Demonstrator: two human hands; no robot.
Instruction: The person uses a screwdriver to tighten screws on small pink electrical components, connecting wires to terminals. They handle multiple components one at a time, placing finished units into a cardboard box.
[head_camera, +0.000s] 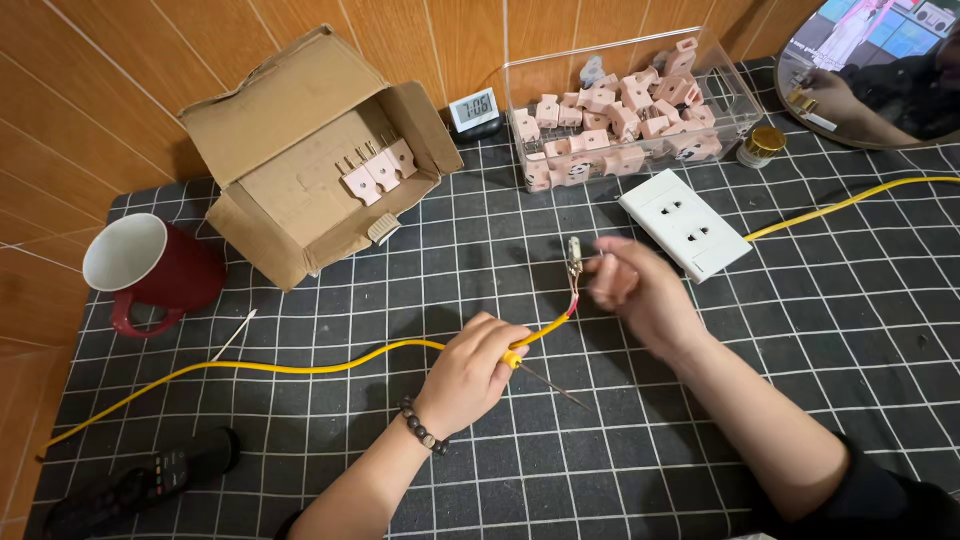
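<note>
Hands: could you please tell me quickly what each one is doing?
Left hand: closed on the yellow cable.
Right hand: blurred, at the cable's stripped end; grip cannot be told.

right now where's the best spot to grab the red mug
Probably by the handle, coming in from the near side. The red mug stands tilted toward the camera at the mat's left edge, handle toward the person and free; the cardboard box crowds its right.

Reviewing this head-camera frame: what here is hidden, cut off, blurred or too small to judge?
- Right hand: motion-blurred, so its grip on the metal prongs at the yellow cable's end is unclear.
- Left hand: its fingers hide how it holds the cable and thin metal tool.
- Dark remote-like object: cut off by the bottom-left edge.
- Round mirror: cut off by the right and top edges.
</note>
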